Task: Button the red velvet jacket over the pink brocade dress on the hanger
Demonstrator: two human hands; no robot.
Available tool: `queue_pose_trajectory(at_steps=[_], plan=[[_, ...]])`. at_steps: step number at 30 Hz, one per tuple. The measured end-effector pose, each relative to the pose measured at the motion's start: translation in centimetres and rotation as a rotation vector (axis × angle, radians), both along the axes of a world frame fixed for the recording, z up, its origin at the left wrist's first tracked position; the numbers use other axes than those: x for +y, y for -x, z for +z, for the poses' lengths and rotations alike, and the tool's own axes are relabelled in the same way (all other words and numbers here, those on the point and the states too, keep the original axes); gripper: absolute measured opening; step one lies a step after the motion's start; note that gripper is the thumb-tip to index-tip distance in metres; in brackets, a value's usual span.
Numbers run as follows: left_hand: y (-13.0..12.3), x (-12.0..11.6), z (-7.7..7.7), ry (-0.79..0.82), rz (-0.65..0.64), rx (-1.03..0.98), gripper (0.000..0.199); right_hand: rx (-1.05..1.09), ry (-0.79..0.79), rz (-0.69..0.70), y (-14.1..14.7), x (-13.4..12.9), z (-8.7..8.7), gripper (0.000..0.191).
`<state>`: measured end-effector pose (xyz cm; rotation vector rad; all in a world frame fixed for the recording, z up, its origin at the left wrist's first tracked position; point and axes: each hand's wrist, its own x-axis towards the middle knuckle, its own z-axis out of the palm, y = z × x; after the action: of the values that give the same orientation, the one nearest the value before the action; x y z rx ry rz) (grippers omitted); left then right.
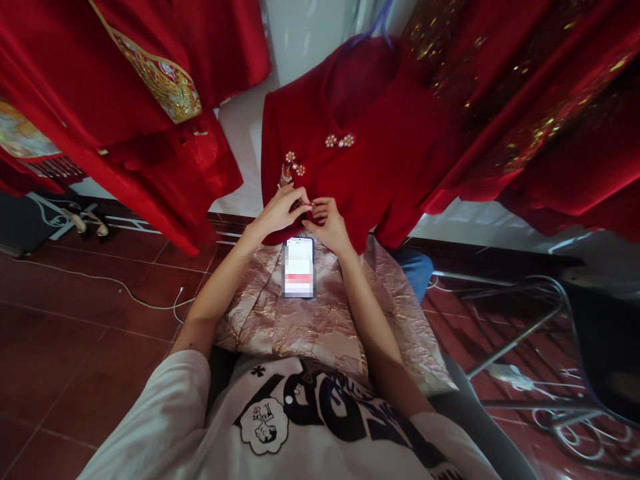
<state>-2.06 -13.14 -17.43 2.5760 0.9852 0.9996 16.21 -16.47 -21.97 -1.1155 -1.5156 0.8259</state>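
A red jacket (380,173) hangs in front of me, its lower part reaching my lap. Pearl-like beaded flowers (340,141) sit below its collar, and a beaded tassel brooch (286,175) lies on its left side. My left hand (281,212) and my right hand (330,225) meet at the jacket's lower front. Fingers of both are closed in a pinch around a small beaded ornament (312,205), partly hidden by the fingertips. Below them a phone (299,267) with a lit screen rests on the shiny pink brocade cloth (320,327) over my lap.
Red garments with gold embroidery hang at left (150,80) and right (500,133). A metal-framed chair (545,293) stands at right. A white cable (135,303) crosses the tiled floor (75,347), and a pair of shoes (87,223) stands at far left.
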Motion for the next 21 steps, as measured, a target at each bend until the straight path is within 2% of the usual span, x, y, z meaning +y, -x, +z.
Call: queue_pose_trajectory(at_steps=[4,8,10,16,19,21], plan=[[-0.6,-0.1,0.2,0.216,0.014,-0.176,0.016,0.009,-0.039,-0.034,0.1,-0.9,1.1,0.036],[-1.0,1.2,0.2,0.398,0.204,-0.361,0.018,0.045,-0.028,0.044,-1.4,-1.4,2.5,0.026],[-1.0,2.1,0.4,0.479,0.269,-0.428,0.028,0.043,-0.036,0.077,-2.3,-1.6,3.1,0.024],[-0.7,4.7,0.7,0.545,0.198,-0.377,0.063,0.086,-0.029,0.134,-3.0,-2.0,3.7,0.025],[-0.8,5.9,0.6,0.516,0.203,-0.350,0.067,0.087,-0.002,0.166,-2.7,-2.0,3.6,0.026],[-0.9,6.6,0.4,0.501,0.244,-0.364,0.061,0.077,0.009,0.174,-2.6,-2.0,3.6,0.027]])
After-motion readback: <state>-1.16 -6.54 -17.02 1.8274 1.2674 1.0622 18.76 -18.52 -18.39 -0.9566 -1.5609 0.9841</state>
